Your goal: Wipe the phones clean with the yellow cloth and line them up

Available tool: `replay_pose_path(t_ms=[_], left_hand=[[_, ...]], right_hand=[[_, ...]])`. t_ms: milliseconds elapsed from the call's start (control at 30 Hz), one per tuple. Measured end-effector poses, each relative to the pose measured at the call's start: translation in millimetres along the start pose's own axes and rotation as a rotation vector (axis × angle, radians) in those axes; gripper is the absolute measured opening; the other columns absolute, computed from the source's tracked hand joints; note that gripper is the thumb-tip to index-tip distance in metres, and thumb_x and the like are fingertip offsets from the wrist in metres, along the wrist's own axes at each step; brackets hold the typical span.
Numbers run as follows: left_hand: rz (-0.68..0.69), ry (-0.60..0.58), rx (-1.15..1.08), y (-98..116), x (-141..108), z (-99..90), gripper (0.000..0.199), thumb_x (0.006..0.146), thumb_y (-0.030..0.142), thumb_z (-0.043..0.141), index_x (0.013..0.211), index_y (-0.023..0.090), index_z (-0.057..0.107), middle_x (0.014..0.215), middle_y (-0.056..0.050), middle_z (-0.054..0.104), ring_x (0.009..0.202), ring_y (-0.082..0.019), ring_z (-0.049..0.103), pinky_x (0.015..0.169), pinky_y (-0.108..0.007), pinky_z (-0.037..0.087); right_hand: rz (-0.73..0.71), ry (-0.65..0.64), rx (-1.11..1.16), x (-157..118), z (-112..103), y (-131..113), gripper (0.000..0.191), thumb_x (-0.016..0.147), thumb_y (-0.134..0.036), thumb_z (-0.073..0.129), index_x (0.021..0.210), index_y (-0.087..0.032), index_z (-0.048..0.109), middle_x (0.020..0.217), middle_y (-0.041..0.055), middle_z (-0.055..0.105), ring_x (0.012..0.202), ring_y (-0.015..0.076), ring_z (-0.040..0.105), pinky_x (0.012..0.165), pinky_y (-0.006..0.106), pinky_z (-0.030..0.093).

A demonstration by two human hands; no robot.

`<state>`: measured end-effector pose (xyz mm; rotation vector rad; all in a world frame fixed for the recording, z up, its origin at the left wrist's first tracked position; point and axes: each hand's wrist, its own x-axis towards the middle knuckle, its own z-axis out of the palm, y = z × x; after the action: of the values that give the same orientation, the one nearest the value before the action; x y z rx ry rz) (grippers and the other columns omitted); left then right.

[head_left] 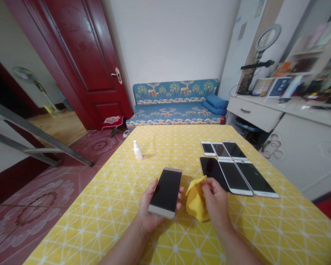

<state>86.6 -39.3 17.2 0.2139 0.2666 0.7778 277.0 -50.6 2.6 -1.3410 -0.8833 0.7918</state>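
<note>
My left hand is wrapped round a gold-edged smartphone, its dark screen facing up. The fingertips show along the phone's right edge. Just to the right, my right hand pinches the top edge of a yellow cloth, which hangs down in folds close above the table. Beyond the right hand lie several phones in two rows, among them a black phone, a white phone and a larger white-framed phone. A small white spray bottle stands upright ahead and to the left of the held phone.
A yellow patterned tablecloth covers the table. Behind it is a blue sofa with deer prints. A white desk with a ring light stands at the right. Metal bars and a red door are on the left.
</note>
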Motion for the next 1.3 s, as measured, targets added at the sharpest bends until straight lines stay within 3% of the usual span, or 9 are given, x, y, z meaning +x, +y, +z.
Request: replay_pose_path(t_ms=[233,367,533,667,900,1033,1133,1200,1300], left_hand=[[-0.019,0.002,0.016,1,0,-0.8,0.068,0.089,0.054,0.041,0.132,0.002,0.044,0.115,-0.024,0.06,0.093,-0.025,0.062,0.08,-0.035,0.049],[0.025,0.007,0.094,-2,3,-2.0,0.066,0.091,0.053,0.038,0.13,0.001,0.047,0.113,-0.025,0.061,0.091,-0.025,0.063,0.077,-0.037,0.05],[0.034,0.015,0.173,-7,2,-0.7,0.064,0.092,0.052,0.035,0.13,0.003,0.049,0.113,-0.026,0.062,0.089,-0.027,0.064,0.073,-0.04,0.051],[0.035,-0.014,0.193,-8,1,1.8,0.064,0.093,0.051,0.033,0.129,0.002,0.051,0.113,-0.026,0.063,0.09,-0.027,0.064,0.073,-0.04,0.052],[0.109,0.017,0.207,-8,1,-0.9,0.058,0.093,0.048,0.036,0.129,0.004,0.051,0.113,-0.025,0.064,0.09,-0.026,0.065,0.075,-0.041,0.053],[0.118,0.043,0.224,-9,1,-0.2,0.058,0.093,0.047,0.039,0.131,0.005,0.05,0.113,-0.024,0.064,0.091,-0.027,0.065,0.075,-0.042,0.053],[0.105,0.086,0.236,-12,2,2.3,0.057,0.092,0.047,0.04,0.128,0.005,0.052,0.111,-0.023,0.066,0.09,-0.028,0.065,0.074,-0.044,0.053],[0.108,0.121,0.222,-13,4,1.0,0.054,0.092,0.047,0.042,0.12,0.005,0.058,0.106,-0.02,0.068,0.09,-0.027,0.065,0.076,-0.042,0.053],[0.148,0.154,0.223,-12,6,-9.6,0.044,0.091,0.046,0.043,0.107,0.013,0.067,0.098,-0.012,0.071,0.094,-0.023,0.065,0.081,-0.034,0.051]], right_hand=[[0.172,0.103,0.34,6,1,12,0.03,0.069,-0.046,0.07,0.077,-0.02,0.057,0.061,-0.0043,0.056,0.053,0.0124,0.051,0.048,0.022,0.041],[0.168,0.115,0.462,8,-1,7,0.03,0.068,-0.043,0.072,0.077,-0.02,0.055,0.064,-0.0045,0.056,0.055,0.012,0.053,0.051,0.022,0.044],[0.095,0.161,0.25,9,-10,6,0.032,0.072,-0.049,0.068,0.079,-0.019,0.06,0.066,-0.003,0.058,0.058,0.0129,0.052,0.051,0.022,0.042],[0.08,0.058,0.014,8,-14,4,0.034,0.073,-0.052,0.067,0.071,-0.018,0.06,0.062,-0.0019,0.057,0.057,0.0141,0.052,0.049,0.023,0.04],[0.264,-0.01,0.291,7,-8,1,0.037,0.067,-0.05,0.073,0.083,-0.019,0.061,0.063,-0.0008,0.063,0.05,0.0172,0.057,0.045,0.028,0.046],[0.074,0.061,0.273,8,-9,3,0.039,0.071,-0.044,0.072,0.099,-0.018,0.065,0.087,0.0049,0.069,0.072,0.0193,0.064,0.062,0.031,0.052],[-0.243,0.051,0.011,1,-8,-1,0.022,0.08,-0.037,0.065,0.093,-0.019,0.069,0.095,0.0067,0.067,0.087,0.0212,0.062,0.076,0.034,0.051],[-0.498,-0.104,-0.14,-11,-3,-6,0.013,0.085,-0.028,0.059,0.088,-0.022,0.07,0.097,0.0071,0.065,0.092,0.0213,0.061,0.08,0.035,0.05],[-0.792,-0.531,-0.277,-38,10,-16,0.022,0.087,-0.016,0.051,0.096,-0.026,0.069,0.1,0.0062,0.064,0.094,0.0205,0.059,0.08,0.036,0.05]])
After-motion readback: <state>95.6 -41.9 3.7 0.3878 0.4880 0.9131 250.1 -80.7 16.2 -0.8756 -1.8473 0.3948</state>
